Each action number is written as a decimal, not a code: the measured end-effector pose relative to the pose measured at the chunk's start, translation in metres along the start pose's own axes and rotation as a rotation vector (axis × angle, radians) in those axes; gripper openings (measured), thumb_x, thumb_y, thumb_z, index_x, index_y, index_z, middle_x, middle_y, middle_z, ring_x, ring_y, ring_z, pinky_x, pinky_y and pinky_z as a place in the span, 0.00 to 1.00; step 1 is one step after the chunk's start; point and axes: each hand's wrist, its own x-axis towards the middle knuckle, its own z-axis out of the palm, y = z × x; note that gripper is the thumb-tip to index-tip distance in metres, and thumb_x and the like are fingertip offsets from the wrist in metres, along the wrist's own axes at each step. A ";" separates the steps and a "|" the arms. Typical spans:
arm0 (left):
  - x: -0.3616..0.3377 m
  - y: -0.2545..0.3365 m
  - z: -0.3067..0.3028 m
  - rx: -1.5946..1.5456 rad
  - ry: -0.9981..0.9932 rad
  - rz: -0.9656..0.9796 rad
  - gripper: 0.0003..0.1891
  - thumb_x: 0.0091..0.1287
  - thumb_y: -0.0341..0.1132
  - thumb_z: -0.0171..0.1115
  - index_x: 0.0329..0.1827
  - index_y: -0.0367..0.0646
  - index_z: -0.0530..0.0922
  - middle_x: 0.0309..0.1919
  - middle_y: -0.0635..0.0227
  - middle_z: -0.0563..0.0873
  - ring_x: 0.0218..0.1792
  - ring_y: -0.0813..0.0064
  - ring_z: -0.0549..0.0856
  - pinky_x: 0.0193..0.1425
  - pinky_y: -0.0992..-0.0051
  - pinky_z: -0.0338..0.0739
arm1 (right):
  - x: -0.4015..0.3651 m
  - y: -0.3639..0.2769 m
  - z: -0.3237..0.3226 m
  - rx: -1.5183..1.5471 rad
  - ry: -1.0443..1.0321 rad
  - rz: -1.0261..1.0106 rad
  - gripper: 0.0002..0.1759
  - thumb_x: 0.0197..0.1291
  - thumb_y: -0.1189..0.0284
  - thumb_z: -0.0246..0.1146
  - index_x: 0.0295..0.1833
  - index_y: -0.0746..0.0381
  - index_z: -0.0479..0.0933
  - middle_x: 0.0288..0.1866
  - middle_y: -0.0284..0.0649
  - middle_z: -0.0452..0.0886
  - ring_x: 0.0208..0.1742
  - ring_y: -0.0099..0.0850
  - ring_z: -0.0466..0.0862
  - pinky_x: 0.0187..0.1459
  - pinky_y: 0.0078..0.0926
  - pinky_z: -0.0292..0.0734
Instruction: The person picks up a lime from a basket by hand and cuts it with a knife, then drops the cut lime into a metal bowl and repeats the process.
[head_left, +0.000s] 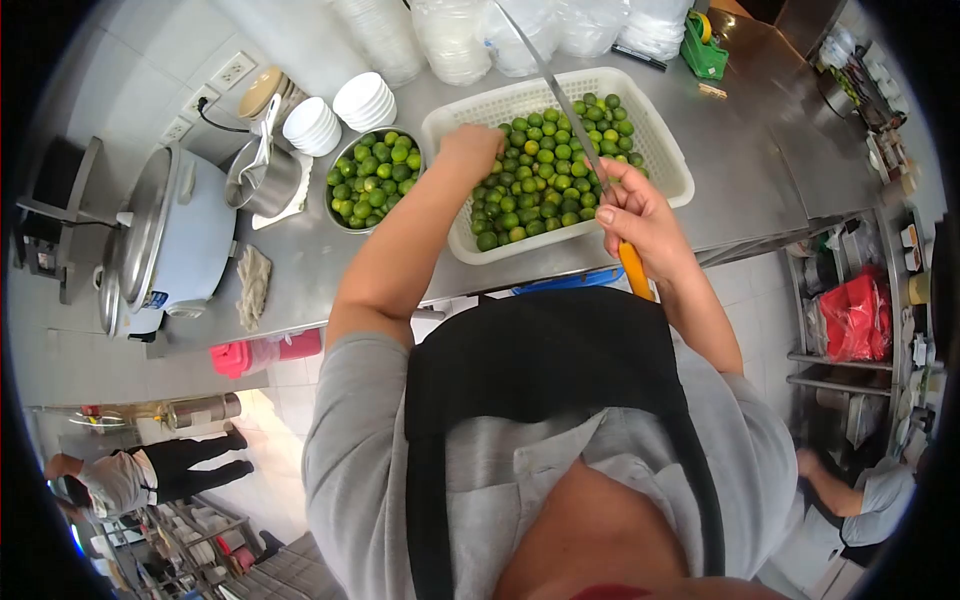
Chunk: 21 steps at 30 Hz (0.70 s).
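Note:
My left hand (474, 152) is at the left part of a white plastic basket (660, 150), with its fingers curled down against the green limes (545, 160). What those fingers hold is hidden. A long knife (560, 95) is in my right hand (642, 215), over the basket's near right side. Its blade points up and away across the limes, and its orange handle shows below my palm. Left of the basket stands a round metal bowl (364, 229) heaped with more limes, beside my left forearm.
Behind the bowl are stacked white bowls (364, 100). A large rice cooker (185, 225), a metal pot (275, 182) and a cloth (254, 285) occupy the counter's left. Stacked plastic containers (450, 45) and a green holder (704, 52) line the back. Other people appear at lower left and lower right.

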 end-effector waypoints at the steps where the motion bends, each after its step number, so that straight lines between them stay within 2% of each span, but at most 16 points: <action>1: -0.013 0.005 -0.011 0.006 -0.001 -0.006 0.14 0.57 0.32 0.65 0.48 0.48 0.79 0.45 0.64 0.82 0.49 0.63 0.82 0.50 0.65 0.77 | 0.001 0.002 -0.001 0.001 0.006 0.001 0.32 0.59 0.73 0.62 0.68 0.63 0.61 0.30 0.32 0.71 0.20 0.17 0.72 0.21 0.13 0.69; 3: -0.044 0.023 -0.024 -0.881 0.263 0.034 0.15 0.63 0.27 0.61 0.53 0.42 0.76 0.44 0.62 0.83 0.47 0.64 0.84 0.49 0.68 0.79 | 0.001 0.001 0.001 0.011 0.009 0.002 0.32 0.59 0.73 0.62 0.68 0.62 0.60 0.30 0.32 0.71 0.20 0.17 0.71 0.21 0.13 0.69; 5: -0.064 0.033 -0.021 -1.798 0.097 0.110 0.19 0.65 0.25 0.60 0.59 0.39 0.71 0.44 0.62 0.82 0.48 0.69 0.83 0.50 0.74 0.80 | 0.001 0.000 0.002 0.013 0.038 -0.006 0.32 0.59 0.73 0.62 0.68 0.62 0.60 0.30 0.32 0.71 0.20 0.17 0.71 0.22 0.13 0.69; 6: -0.072 0.038 -0.020 -1.794 0.081 0.128 0.19 0.65 0.25 0.60 0.59 0.39 0.71 0.44 0.62 0.82 0.48 0.69 0.83 0.50 0.74 0.80 | 0.004 -0.001 0.004 0.025 0.017 0.000 0.32 0.59 0.74 0.62 0.69 0.61 0.60 0.30 0.32 0.71 0.20 0.17 0.71 0.22 0.12 0.69; 8: -0.085 0.046 -0.016 -2.159 -0.008 0.196 0.19 0.67 0.26 0.58 0.61 0.38 0.69 0.45 0.63 0.81 0.49 0.70 0.83 0.51 0.77 0.79 | 0.007 -0.005 0.011 0.054 -0.005 0.029 0.33 0.58 0.74 0.62 0.69 0.60 0.60 0.31 0.32 0.71 0.21 0.16 0.71 0.22 0.12 0.68; 11: -0.095 0.050 -0.010 -2.345 -0.080 0.226 0.19 0.67 0.26 0.59 0.61 0.40 0.70 0.46 0.64 0.81 0.49 0.72 0.82 0.51 0.78 0.79 | 0.015 -0.003 0.014 0.102 -0.082 0.036 0.33 0.58 0.75 0.62 0.69 0.59 0.60 0.31 0.32 0.70 0.22 0.16 0.71 0.21 0.12 0.67; 13: -0.097 0.052 -0.001 -2.346 -0.022 0.210 0.19 0.66 0.27 0.61 0.59 0.41 0.71 0.45 0.65 0.82 0.47 0.74 0.82 0.50 0.78 0.79 | 0.018 -0.005 0.021 0.059 -0.101 0.042 0.35 0.58 0.75 0.62 0.70 0.58 0.58 0.32 0.32 0.71 0.24 0.16 0.71 0.23 0.12 0.68; 15: -0.098 0.056 0.004 -2.307 0.139 0.178 0.17 0.64 0.27 0.63 0.55 0.41 0.73 0.44 0.66 0.83 0.44 0.74 0.83 0.48 0.77 0.79 | 0.019 -0.001 0.029 -0.092 -0.143 0.003 0.38 0.57 0.76 0.63 0.72 0.57 0.55 0.33 0.33 0.73 0.27 0.14 0.71 0.26 0.14 0.68; 16: -0.102 0.058 0.003 -2.309 0.141 0.171 0.17 0.64 0.27 0.63 0.55 0.41 0.73 0.44 0.66 0.83 0.44 0.74 0.83 0.48 0.77 0.79 | 0.017 -0.009 0.035 -0.118 -0.175 0.064 0.40 0.56 0.78 0.64 0.72 0.57 0.53 0.37 0.34 0.74 0.32 0.15 0.71 0.31 0.15 0.68; 17: -0.105 0.061 0.001 -2.255 0.202 0.132 0.15 0.63 0.26 0.64 0.53 0.41 0.75 0.43 0.66 0.83 0.42 0.74 0.84 0.47 0.76 0.80 | 0.018 -0.004 0.037 -0.116 -0.179 0.069 0.40 0.56 0.78 0.64 0.72 0.57 0.53 0.37 0.34 0.74 0.32 0.15 0.71 0.31 0.15 0.68; 18: -0.108 0.062 -0.001 -2.198 0.262 0.094 0.14 0.62 0.26 0.64 0.51 0.41 0.76 0.42 0.66 0.84 0.41 0.74 0.84 0.45 0.76 0.80 | 0.021 0.005 0.039 -0.170 -0.215 0.009 0.41 0.55 0.80 0.65 0.72 0.57 0.54 0.38 0.34 0.74 0.34 0.16 0.72 0.34 0.15 0.68; 19: -0.108 0.059 0.001 -2.199 0.265 0.089 0.14 0.62 0.26 0.64 0.51 0.41 0.76 0.42 0.66 0.84 0.41 0.74 0.84 0.45 0.76 0.80 | 0.023 0.008 0.042 -0.223 -0.250 -0.053 0.41 0.54 0.81 0.65 0.72 0.57 0.54 0.38 0.34 0.74 0.37 0.17 0.72 0.36 0.15 0.68; 20: -0.107 0.055 0.005 -2.167 0.257 0.085 0.13 0.62 0.25 0.65 0.49 0.40 0.76 0.41 0.66 0.84 0.39 0.73 0.85 0.44 0.75 0.81 | 0.022 0.008 0.045 -0.175 -0.238 -0.012 0.41 0.54 0.82 0.65 0.71 0.58 0.55 0.41 0.35 0.74 0.40 0.19 0.73 0.41 0.17 0.68; 21: -0.107 0.054 0.006 -2.134 0.248 0.083 0.12 0.61 0.25 0.65 0.48 0.40 0.77 0.41 0.65 0.84 0.37 0.73 0.85 0.43 0.74 0.81 | 0.022 0.006 0.046 -0.174 -0.241 -0.010 0.41 0.54 0.82 0.65 0.71 0.58 0.55 0.41 0.35 0.74 0.40 0.19 0.73 0.41 0.17 0.68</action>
